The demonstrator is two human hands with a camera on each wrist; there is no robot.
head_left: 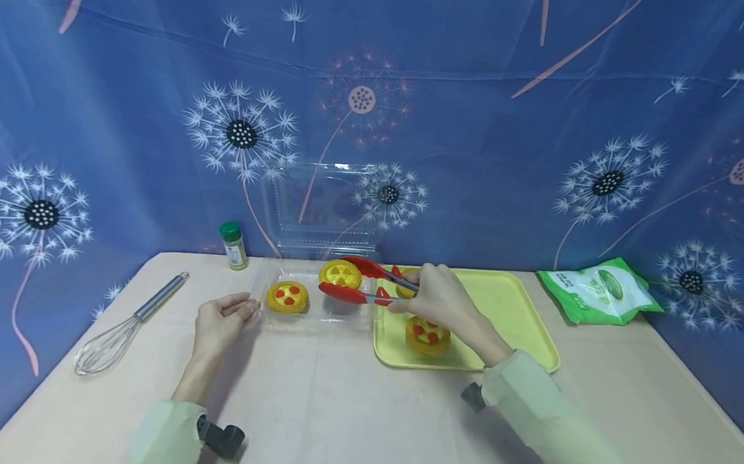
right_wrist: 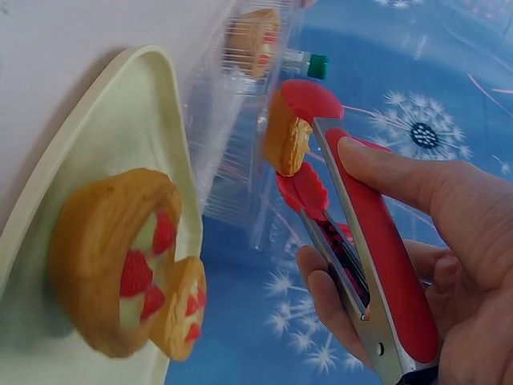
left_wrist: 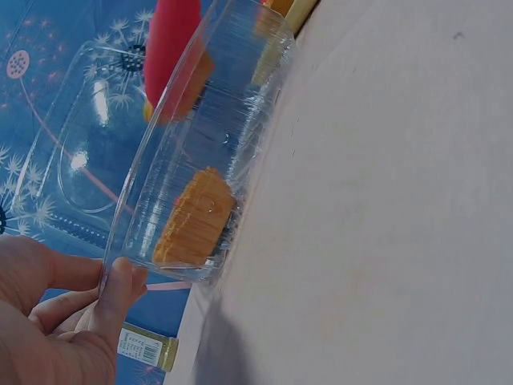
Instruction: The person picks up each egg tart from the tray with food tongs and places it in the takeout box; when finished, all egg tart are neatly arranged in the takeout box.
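Observation:
My left hand pinches the left rim of a clear plastic clamshell box between thumb and fingers; its lid stands up behind. A tart with red pieces on top sits in the box's left side. My right hand holds red-and-silver tongs, whose red tips grip a yellow-topped tart over the right part of the box. On the pale yellow tray are two tarts with red pieces, a near one and a far one, the far partly hidden behind the tongs in the head view.
A wire whisk lies at the left of the table. Behind it stands a small green-capped seasoning jar. A green and white packet lies at the back right. A blue dandelion-print cloth hangs along the table's back.

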